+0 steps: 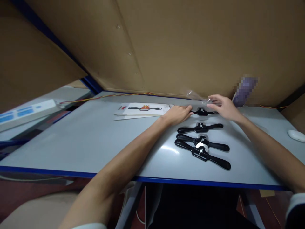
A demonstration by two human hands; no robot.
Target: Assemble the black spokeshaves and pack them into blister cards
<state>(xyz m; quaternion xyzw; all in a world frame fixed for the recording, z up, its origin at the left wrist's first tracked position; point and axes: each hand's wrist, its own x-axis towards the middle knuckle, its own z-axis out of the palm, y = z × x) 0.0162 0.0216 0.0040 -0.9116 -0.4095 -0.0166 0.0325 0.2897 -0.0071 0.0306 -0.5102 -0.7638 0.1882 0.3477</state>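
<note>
My left hand (pixel 178 114) is closed on the left handle end of a black spokeshave (pixel 202 112) near the back of the table. Over that tool's right side, my right hand (pixel 225 106) pinches a crumpled piece of clear plastic (pixel 199 96), which looks like a thin bag. Three more spokeshaves lie nearer the front: one (pixel 201 128) by itself, then one (pixel 202 141) partly overlapped by the nearest (pixel 202 152). Left of my left hand are printed cards (pixel 145 108) in a loose stack, the top one picturing a spokeshave.
The grey table (pixel 83 143) has a blue edge, and a cardboard wall (pixel 166 47) rises behind it. A blurred purple phone-like object (pixel 245 90) leans at the back right. A white mouse (pixel 296 135) sits at far right; a power strip (pixel 28 114) is at left.
</note>
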